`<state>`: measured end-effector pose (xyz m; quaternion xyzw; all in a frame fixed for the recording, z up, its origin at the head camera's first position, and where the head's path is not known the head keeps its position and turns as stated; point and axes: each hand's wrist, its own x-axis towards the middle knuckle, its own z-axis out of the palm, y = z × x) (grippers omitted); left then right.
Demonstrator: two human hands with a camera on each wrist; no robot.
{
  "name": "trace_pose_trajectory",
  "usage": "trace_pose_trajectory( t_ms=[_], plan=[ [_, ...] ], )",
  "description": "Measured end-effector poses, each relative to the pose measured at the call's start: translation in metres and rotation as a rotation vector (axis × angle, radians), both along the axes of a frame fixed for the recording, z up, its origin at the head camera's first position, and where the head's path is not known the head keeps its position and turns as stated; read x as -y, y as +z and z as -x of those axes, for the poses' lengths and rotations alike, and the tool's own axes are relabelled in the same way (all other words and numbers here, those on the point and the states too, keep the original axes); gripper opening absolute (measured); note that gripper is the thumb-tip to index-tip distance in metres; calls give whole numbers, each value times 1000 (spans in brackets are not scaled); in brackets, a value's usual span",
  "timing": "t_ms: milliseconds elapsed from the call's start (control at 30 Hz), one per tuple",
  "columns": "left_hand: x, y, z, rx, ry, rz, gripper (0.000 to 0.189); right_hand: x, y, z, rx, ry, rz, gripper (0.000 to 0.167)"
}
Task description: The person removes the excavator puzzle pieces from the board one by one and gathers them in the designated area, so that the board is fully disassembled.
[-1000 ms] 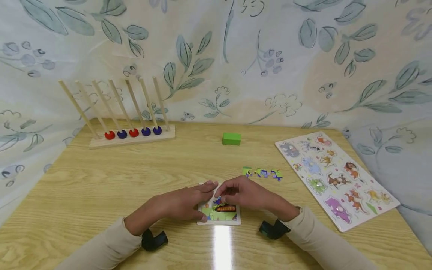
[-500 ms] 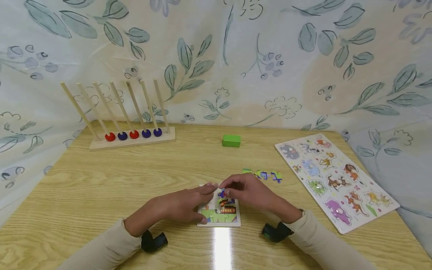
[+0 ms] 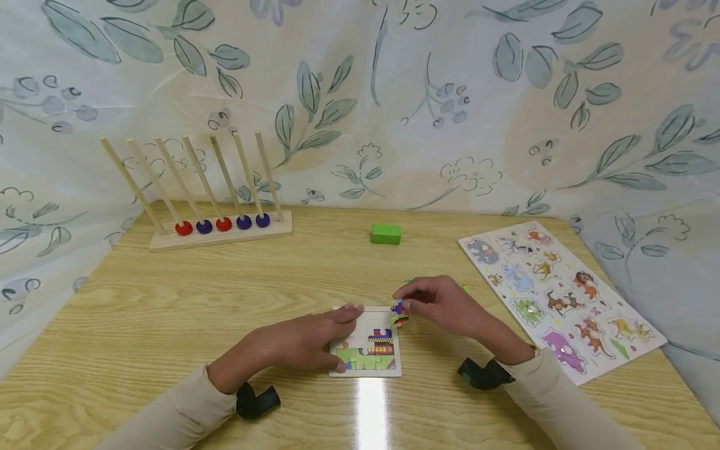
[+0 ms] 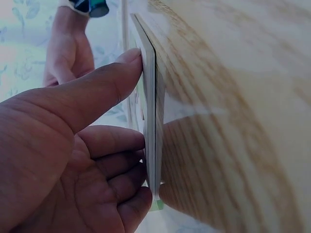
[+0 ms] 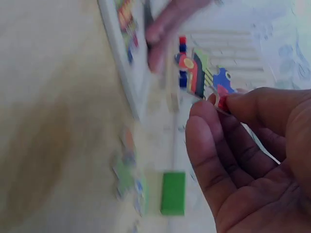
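Observation:
My right hand (image 3: 450, 309) pinches a colourful jigsaw piece (image 3: 399, 312) between thumb and fingers, just off the far right corner of a small puzzle tray (image 3: 360, 326). In the right wrist view the held piece (image 5: 197, 73) shows blue, red and black-striped parts. Joined pieces (image 3: 365, 361) fill the tray's near part and right side; its upper left shows bare white. My left hand (image 3: 309, 340) rests on the tray's left side, thumb at the near corner and fingers toward the far edge. In the left wrist view, its fingertips press the tray (image 4: 150, 97) from above.
Loose puzzle pieces (image 5: 126, 174) lie beyond my right hand, mostly hidden in the head view. A green block (image 3: 385, 234) sits farther back. At the back left stands a peg rack (image 3: 225, 236) with red and blue beads; an animal peg board (image 3: 557, 300) lies at the right.
My right hand has lifted the jigsaw piece off the tray and moved it right and away, uncovering the joined pieces and covering the loose ones. The left hand has stayed in place.

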<state>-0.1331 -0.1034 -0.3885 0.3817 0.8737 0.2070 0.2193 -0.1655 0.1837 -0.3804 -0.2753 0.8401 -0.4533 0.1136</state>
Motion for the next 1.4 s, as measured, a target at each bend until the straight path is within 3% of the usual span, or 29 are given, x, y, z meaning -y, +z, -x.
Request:
trace_pose_trajectory(
  t_ms=[200, 633, 967, 1400],
  plan=[
    [-2, 1, -1, 1, 9, 5, 78, -19, 6, 7, -4, -38, -33, 17],
    [1, 2, -2, -8, 3, 10, 77, -33, 4, 5, -6, -61, -84, 18],
    [-1, 1, 0, -24, 8, 16, 77, -43, 0, 10, -82, -69, -141, 17],
    [-1, 3, -1, -6, 11, 16, 78, -55, -3, 16, -50, -71, -127, 17]
  ],
)
